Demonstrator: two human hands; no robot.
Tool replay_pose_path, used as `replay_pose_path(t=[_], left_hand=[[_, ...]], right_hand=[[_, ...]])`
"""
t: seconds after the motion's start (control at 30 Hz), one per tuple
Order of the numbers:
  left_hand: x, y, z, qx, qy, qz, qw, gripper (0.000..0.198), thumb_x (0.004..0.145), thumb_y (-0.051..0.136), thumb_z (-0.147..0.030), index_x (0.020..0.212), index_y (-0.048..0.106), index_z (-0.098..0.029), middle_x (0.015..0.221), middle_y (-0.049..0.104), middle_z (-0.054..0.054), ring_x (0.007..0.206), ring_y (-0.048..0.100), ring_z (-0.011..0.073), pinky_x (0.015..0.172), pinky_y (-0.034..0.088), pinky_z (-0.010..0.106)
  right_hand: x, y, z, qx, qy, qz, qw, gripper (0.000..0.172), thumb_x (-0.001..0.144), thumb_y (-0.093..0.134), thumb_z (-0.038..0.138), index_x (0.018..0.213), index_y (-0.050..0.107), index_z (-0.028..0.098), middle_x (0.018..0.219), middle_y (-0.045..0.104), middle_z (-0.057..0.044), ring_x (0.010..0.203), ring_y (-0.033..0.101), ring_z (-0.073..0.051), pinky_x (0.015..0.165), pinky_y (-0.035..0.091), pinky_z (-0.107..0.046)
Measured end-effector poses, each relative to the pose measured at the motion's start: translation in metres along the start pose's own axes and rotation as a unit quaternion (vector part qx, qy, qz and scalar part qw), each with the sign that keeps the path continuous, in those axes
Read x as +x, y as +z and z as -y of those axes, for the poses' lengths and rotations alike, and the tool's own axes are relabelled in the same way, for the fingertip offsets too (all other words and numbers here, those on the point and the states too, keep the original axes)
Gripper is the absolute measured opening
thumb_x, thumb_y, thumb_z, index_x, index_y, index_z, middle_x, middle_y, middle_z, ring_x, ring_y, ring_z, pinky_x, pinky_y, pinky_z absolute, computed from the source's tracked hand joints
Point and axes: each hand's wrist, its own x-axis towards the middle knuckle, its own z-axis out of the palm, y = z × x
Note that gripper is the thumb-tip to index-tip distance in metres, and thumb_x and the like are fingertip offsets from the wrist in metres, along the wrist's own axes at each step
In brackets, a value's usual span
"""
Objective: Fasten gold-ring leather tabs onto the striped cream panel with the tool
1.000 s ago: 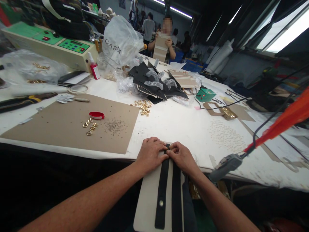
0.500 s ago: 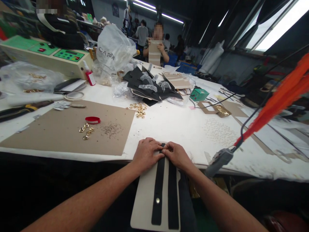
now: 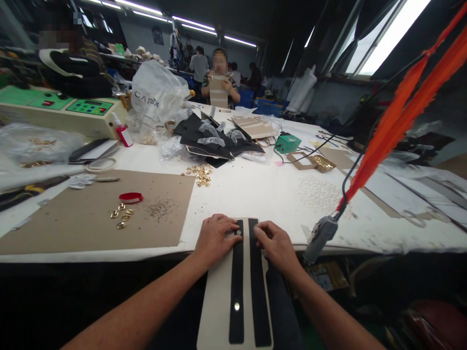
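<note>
A beige panel with rounded corners rests at the table's front edge and slopes down toward me. Two black strips lie lengthwise on it: a left strip with a shiny round stud low down and a small round metal piece near its top, and a right strip. My left hand lies over the panel's upper left, fingers apart, with fingertips beside the small metal piece. At the top of the right strip, my right hand has its fingers pinched together; whatever is between them is hidden.
Gold rings and a red band lie on a brown board at left. Gold fittings and black pieces lie farther back. An orange streamer hangs by a grey tool at right. A person sits across the table.
My right hand has moved right, off the left strip to the right one. The metal piece at the left strip's top now shows. The view has shifted.
</note>
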Motion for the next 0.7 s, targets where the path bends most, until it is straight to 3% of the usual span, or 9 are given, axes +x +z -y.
replay_pose_path(t=[0.07, 0.13, 0.23, 0.27, 0.33, 0.43, 0.5, 0.63, 0.7], left_hand=[[0.001, 0.000, 0.001, -0.004, 0.001, -0.003, 1.000, 0.022, 0.081, 0.086, -0.037, 0.103, 0.082, -0.033, 0.122, 0.080, -0.002, 0.123, 0.062, 0.0313, 0.104, 0.045, 0.053], [0.002, 0.000, 0.002, -0.008, 0.003, -0.002, 1.000, 0.021, 0.081, 0.086, -0.036, 0.102, 0.082, -0.034, 0.121, 0.081, -0.002, 0.122, 0.063, 0.0315, 0.103, 0.044, 0.054], [0.004, 0.001, 0.004, -0.011, 0.009, 0.002, 1.000, 0.021, 0.082, 0.086, -0.036, 0.103, 0.082, -0.034, 0.122, 0.081, -0.003, 0.123, 0.062, 0.0324, 0.103, 0.044, 0.055], [0.004, 0.002, 0.004, -0.010, 0.010, 0.003, 1.000, 0.021, 0.082, 0.086, -0.036, 0.103, 0.082, -0.034, 0.122, 0.080, -0.003, 0.123, 0.062, 0.0327, 0.104, 0.044, 0.055], [0.004, 0.002, 0.004, -0.007, 0.011, 0.005, 1.000, 0.021, 0.083, 0.085, -0.036, 0.103, 0.083, -0.034, 0.122, 0.080, -0.003, 0.123, 0.062, 0.0329, 0.104, 0.043, 0.055], [0.003, 0.002, 0.004, -0.001, 0.013, 0.007, 1.000, 0.021, 0.083, 0.085, -0.036, 0.104, 0.083, -0.033, 0.124, 0.080, -0.003, 0.123, 0.062, 0.0325, 0.103, 0.044, 0.055], [0.001, 0.002, 0.003, 0.001, 0.013, 0.009, 1.000, 0.023, 0.083, 0.086, -0.036, 0.106, 0.082, -0.033, 0.125, 0.080, -0.004, 0.124, 0.062, 0.0320, 0.103, 0.044, 0.055], [-0.001, 0.002, 0.002, -0.001, 0.010, 0.012, 1.000, 0.024, 0.084, 0.085, -0.037, 0.108, 0.082, -0.033, 0.126, 0.079, -0.004, 0.125, 0.062, 0.0307, 0.105, 0.042, 0.054], [-0.001, 0.002, 0.001, -0.002, 0.009, 0.014, 1.000, 0.024, 0.084, 0.085, -0.036, 0.108, 0.082, -0.033, 0.125, 0.079, -0.004, 0.124, 0.062, 0.0304, 0.105, 0.042, 0.054]], right_hand=[[-0.035, -0.016, -0.018, 0.015, 0.028, -0.116, 0.993, 0.036, 0.094, 0.061, 0.057, 0.092, 0.068, 0.021, 0.074, 0.069, -0.003, 0.071, 0.067, -0.022, 0.069, 0.052, -0.032], [-0.063, -0.036, -0.042, 0.020, 0.064, -0.258, 0.964, 0.043, 0.087, 0.069, 0.063, 0.095, 0.068, 0.021, 0.082, 0.072, -0.005, 0.078, 0.068, -0.024, 0.074, 0.054, -0.035], [-0.074, -0.067, -0.075, 0.027, 0.102, -0.403, 0.909, 0.069, 0.072, 0.079, 0.069, 0.115, 0.065, 0.017, 0.104, 0.073, -0.010, 0.093, 0.070, -0.028, 0.082, 0.057, -0.038], [-0.070, -0.076, -0.082, 0.029, 0.109, -0.410, 0.905, 0.077, 0.068, 0.081, 0.070, 0.121, 0.063, 0.016, 0.110, 0.073, -0.012, 0.097, 0.071, -0.029, 0.084, 0.057, -0.040], [-0.055, -0.089, -0.088, 0.003, 0.125, -0.358, 0.925, 0.080, 0.065, 0.080, 0.072, 0.120, 0.066, 0.015, 0.111, 0.075, -0.014, 0.101, 0.071, -0.033, 0.089, 0.056, -0.044], [-0.034, -0.095, -0.079, -0.070, 0.164, -0.268, 0.947, 0.064, 0.065, 0.077, 0.076, 0.089, 0.074, 0.017, 0.084, 0.077, -0.012, 0.090, 0.071, -0.037, 0.087, 0.053, -0.048], [-0.028, -0.091, -0.066, -0.074, 0.178, -0.259, 0.947, 0.061, 0.065, 0.077, 0.077, 0.079, 0.072, 0.018, 0.074, 0.076, -0.011, 0.085, 0.071, -0.038, 0.084, 0.053, -0.048], [-0.021, -0.066, -0.029, 0.153, 0.077, -0.225, 0.959, 0.059, 0.076, 0.080, 0.066, 0.107, 0.068, 0.018, 0.088, 0.077, -0.007, 0.086, 0.073, -0.030, 0.083, 0.056, -0.043], [-0.011, -0.046, -0.005, 0.303, -0.017, -0.173, 0.937, 0.054, 0.080, 0.084, 0.055, 0.117, 0.063, 0.023, 0.084, 0.072, 0.001, 0.075, 0.071, -0.021, 0.079, 0.058, -0.039]])
